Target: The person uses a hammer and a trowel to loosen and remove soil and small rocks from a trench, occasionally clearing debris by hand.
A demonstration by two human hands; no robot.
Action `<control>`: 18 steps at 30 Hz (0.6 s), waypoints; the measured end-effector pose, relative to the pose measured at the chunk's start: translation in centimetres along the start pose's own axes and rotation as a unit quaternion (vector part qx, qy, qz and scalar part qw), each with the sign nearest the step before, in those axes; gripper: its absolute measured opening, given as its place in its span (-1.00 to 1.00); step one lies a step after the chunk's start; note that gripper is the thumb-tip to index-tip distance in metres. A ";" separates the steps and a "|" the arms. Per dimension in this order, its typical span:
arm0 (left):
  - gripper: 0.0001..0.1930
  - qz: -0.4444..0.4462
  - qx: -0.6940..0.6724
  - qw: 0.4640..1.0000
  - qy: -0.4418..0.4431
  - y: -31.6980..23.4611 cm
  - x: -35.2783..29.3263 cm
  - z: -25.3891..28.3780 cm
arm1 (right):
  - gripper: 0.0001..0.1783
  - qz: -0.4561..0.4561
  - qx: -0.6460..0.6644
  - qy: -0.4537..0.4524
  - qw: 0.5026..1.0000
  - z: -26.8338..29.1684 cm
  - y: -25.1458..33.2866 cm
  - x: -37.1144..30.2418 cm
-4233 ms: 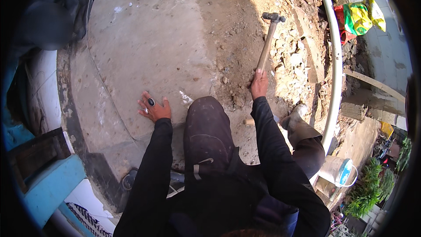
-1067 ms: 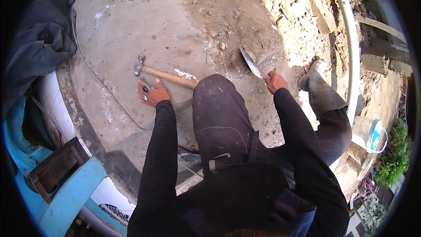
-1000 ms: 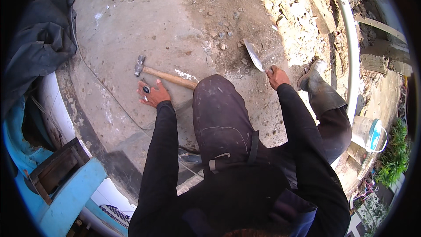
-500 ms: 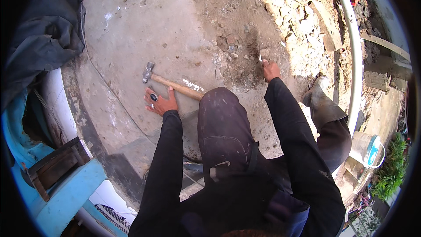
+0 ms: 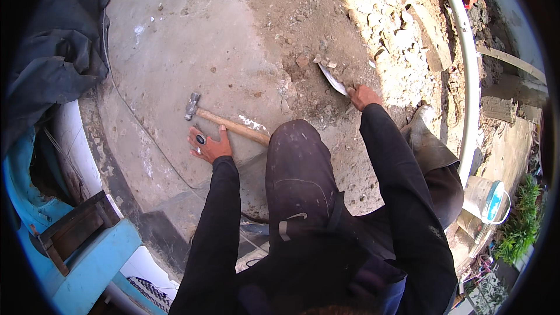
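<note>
My right hand (image 5: 364,97) is closed round the handle end of a trowel (image 5: 332,79). Its narrow silvery blade points up and left over loose soil and small stones (image 5: 309,67) at the edge of the concrete. My left hand (image 5: 210,144) rests on the concrete floor (image 5: 175,70) with fingers spread, holding nothing; a ring with a dark oval stone is on one finger. Just beyond that hand lies a hammer (image 5: 232,128) with a wooden handle, its steel head to the left and its handle end close to my knee.
Broken sunlit rubble (image 5: 402,41) lies at the far right, beside a curved white pipe (image 5: 466,81). A white bucket (image 5: 475,195) stands right of my leg. Dark cloth (image 5: 58,52) and a light-blue structure (image 5: 93,256) are on the left. A thin cable (image 5: 137,105) crosses the concrete.
The trowel has swung from nearly edge-on to slanting up and left, so its blade now shows. Small pieces of rubble sit at its tip. My left hand stays on the floor.
</note>
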State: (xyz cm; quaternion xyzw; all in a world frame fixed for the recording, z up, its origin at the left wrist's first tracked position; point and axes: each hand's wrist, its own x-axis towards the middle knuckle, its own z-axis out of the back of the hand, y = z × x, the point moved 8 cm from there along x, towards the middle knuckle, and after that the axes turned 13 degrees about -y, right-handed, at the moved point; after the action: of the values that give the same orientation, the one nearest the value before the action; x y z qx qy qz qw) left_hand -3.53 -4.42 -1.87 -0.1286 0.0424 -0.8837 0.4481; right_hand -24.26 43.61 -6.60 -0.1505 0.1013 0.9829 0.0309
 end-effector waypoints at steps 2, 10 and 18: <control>0.00 -0.003 -0.007 1.000 0.011 -0.7 0.0 -0.1 | -0.48 0.003 -0.001 -0.003 1.000 0.2 -2.8 0.9; 0.00 -0.008 0.001 1.000 0.018 -0.7 -0.1 -0.3 | -0.52 -0.113 0.363 0.182 0.907 -9.8 8.1 -4.7; 0.02 0.003 -0.002 1.000 0.011 0.1 -0.1 -0.2 | -0.46 -0.067 0.034 0.035 0.997 1.9 -3.5 1.1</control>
State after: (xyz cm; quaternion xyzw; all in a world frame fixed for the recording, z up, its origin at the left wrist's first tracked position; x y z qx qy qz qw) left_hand -3.42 -4.46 -2.07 -0.1195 0.0494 -0.8834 0.4504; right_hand -25.52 47.45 -5.80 -0.1905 0.1250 0.9688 0.0979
